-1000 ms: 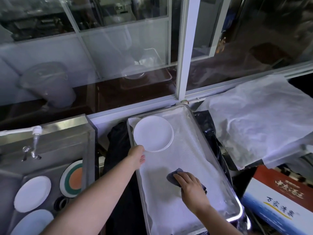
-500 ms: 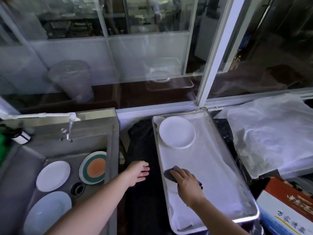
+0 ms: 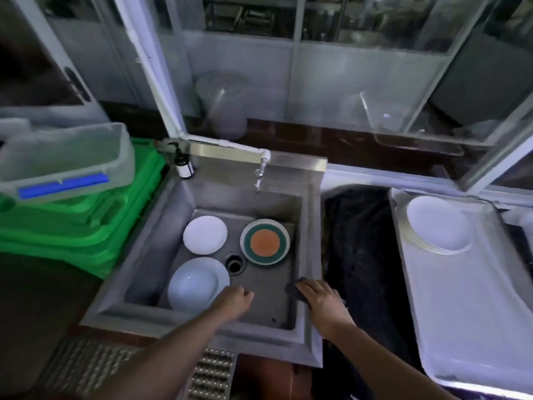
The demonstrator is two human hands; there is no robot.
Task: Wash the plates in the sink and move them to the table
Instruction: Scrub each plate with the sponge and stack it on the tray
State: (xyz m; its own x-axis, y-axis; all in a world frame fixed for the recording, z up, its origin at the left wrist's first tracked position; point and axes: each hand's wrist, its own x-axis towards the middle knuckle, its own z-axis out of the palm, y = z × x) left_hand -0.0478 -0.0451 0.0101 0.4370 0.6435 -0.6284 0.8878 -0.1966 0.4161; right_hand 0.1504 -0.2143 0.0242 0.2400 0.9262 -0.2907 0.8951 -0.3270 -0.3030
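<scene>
Three plates lie in the steel sink [image 3: 310, 223]: a small white plate [image 3: 205, 234], a larger pale blue plate [image 3: 196, 282] and a plate with an orange centre and green ring [image 3: 264, 241]. My left hand [image 3: 235, 301] hovers over the sink floor beside the blue plate, fingers loosely curled, holding nothing. My right hand [image 3: 321, 300] holds a dark cloth [image 3: 294, 290] at the sink's right rim. One white plate [image 3: 437, 223] lies on the white-lined metal tray [image 3: 461, 327] to the right.
A tap [image 3: 261, 171] hangs over the sink's back wall, a soap bottle [image 3: 183, 164] stands at its back left corner. Green crates [image 3: 78, 220] with a clear bin [image 3: 66, 163] sit left. Dark plastic [image 3: 360, 255] fills the gap between sink and tray.
My view has swung left from the tray to the sink. Both hands moved left: the left one off the tray's plate to over the sink, the right one carried the cloth to the sink's rim.
</scene>
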